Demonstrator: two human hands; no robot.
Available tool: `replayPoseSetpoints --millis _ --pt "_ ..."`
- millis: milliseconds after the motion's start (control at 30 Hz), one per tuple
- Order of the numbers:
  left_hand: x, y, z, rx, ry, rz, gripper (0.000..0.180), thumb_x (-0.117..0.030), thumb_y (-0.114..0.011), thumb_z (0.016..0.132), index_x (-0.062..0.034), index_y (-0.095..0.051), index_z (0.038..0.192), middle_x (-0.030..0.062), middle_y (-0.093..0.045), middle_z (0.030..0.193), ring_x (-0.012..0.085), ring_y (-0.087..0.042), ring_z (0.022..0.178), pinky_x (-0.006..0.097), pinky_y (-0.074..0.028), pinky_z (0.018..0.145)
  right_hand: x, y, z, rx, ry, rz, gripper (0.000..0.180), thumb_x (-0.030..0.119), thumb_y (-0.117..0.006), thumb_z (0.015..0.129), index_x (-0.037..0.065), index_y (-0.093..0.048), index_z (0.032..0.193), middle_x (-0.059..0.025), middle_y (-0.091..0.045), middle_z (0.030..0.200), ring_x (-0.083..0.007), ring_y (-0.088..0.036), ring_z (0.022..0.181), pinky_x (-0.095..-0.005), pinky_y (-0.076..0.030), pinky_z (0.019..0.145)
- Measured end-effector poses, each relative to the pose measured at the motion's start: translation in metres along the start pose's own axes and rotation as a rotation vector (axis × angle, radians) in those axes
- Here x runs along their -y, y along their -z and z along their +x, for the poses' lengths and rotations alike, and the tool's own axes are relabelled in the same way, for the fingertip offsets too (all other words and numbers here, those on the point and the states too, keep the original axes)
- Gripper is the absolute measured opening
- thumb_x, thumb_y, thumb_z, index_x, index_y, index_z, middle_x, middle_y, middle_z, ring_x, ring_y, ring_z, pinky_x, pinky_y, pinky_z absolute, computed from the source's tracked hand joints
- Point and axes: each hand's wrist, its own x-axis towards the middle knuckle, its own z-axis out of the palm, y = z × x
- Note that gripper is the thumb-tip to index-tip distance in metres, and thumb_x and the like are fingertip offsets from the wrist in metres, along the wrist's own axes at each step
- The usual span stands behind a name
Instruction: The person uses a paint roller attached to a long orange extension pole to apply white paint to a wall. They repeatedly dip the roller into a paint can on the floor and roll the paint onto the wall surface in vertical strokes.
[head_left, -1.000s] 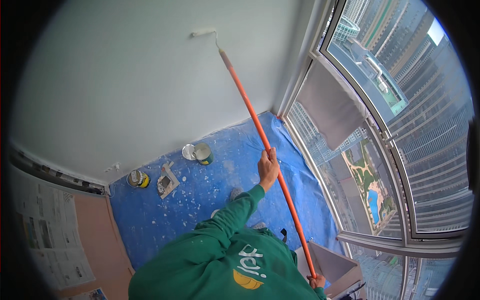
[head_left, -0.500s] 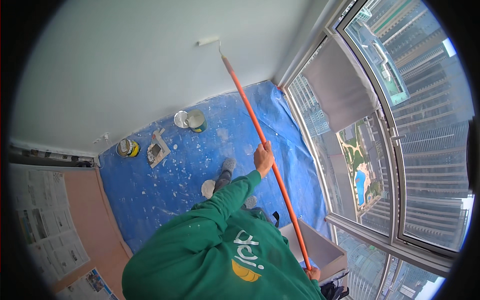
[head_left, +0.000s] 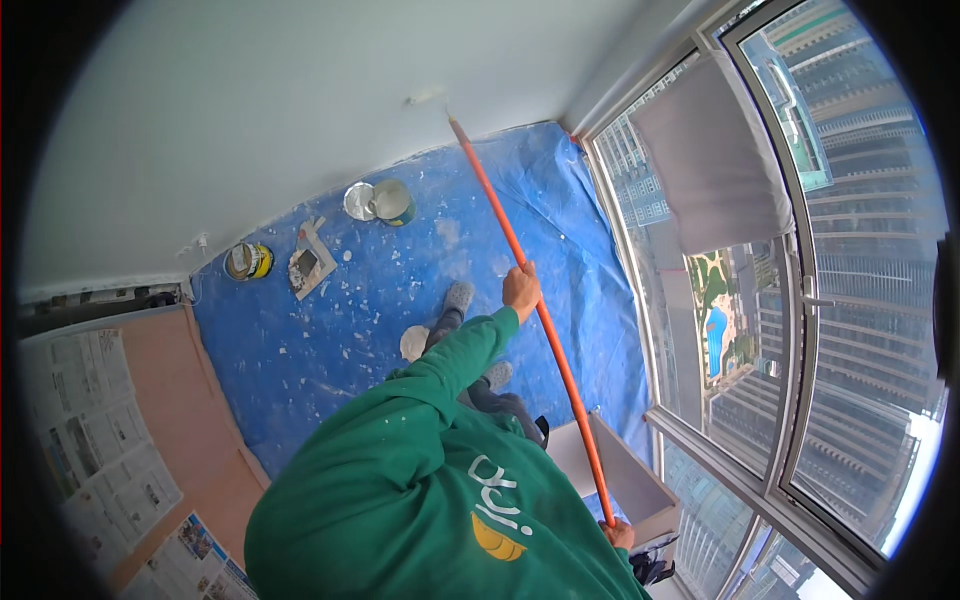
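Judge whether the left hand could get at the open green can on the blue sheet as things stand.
Probably not: the left hand is wrapped around the orange pole, and the green can sits down on the blue sheet, apparently out of reach, though nothing visible blocks the way.

L grip (head_left: 521,290) curled, arm (head_left: 462,352) extd fwd | R grip (head_left: 619,534) curled, low R side

A head-worn fisheye looks down toward the blue floor sheet (head_left: 300,370).
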Motion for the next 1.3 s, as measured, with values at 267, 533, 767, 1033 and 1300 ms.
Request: replayPoseSetpoints --millis 267,533,767,1033,1300 --pt "0.018 0.010 0.080 -0.014 0.106 0.045 0.056 -0.042 -0.043 0.096 0.0084 -0.062 0.079 0.0199 -0.065 0.065 0.0328 -0.067 0.061 0.042 -0.053 0.055 0.083 0.052 -0.008 0.047 -0.034 -0.011 0.036 0.042 -0.063 0.081 0.008 -0.069 0.088 -0.0213 -0.067 0.086 -0.0426 -0.064 0.086 -0.0507 -0.049 0.078" --pt "-0.001 0.022 0.149 0.117 0.223 0.029 0.057 -0.043 -0.046 0.093 0.0111 -0.061 0.092 0.0248 -0.066 0.077 0.0367 -0.069 0.063 0.047 -0.055 0.049 0.179 0.099 -0.001 0.089 -0.053 -0.069 0.037 0.042 -0.061 0.082 0.006 -0.068 0.086 -0.0226 -0.067 0.085 -0.0438 -0.063 0.085 -0.0511 -0.049 0.077" --pt "0.036 0.035 0.207 0.092 0.376 -0.107 0.051 -0.043 -0.051 0.092 0.0074 -0.061 0.089 0.0214 -0.067 0.076 0.0331 -0.068 0.062 0.045 -0.055 0.049 0.228 0.113 0.013 0.131 -0.012 -0.102 0.042 0.048 -0.058 0.084 0.008 -0.067 0.091 -0.0213 -0.068 0.087 -0.0435 -0.064 0.084 -0.0524 -0.050 0.076" --pt "0.064 0.065 0.141 0.219 0.505 -0.229 0.041 -0.039 -0.060 0.089 0.0020 -0.060 0.093 0.0158 -0.068 0.078 0.0281 -0.069 0.063 0.044 -0.057 0.053 0.170 0.104 -0.038 0.168 -0.020 -0.177 0.042 0.054 -0.055 0.084 0.014 -0.066 0.092 -0.0195 -0.069 0.085 -0.0425 -0.065 0.082 -0.0535 -0.050 0.073" --pt "0.094 0.111 0.207 0.116 0.551 -0.211 0.035 -0.033 -0.066 0.085 0.0002 -0.058 0.095 0.0139 -0.062 0.077 0.0278 -0.066 0.066 0.046 -0.056 0.056 0.176 0.006 -0.008 0.136 0.142 0.032 0.036 0.048 -0.053 0.084 0.013 -0.060 0.087 -0.0199 -0.066 0.077 -0.0442 -0.063 0.081 -0.0539 -0.047 0.068"
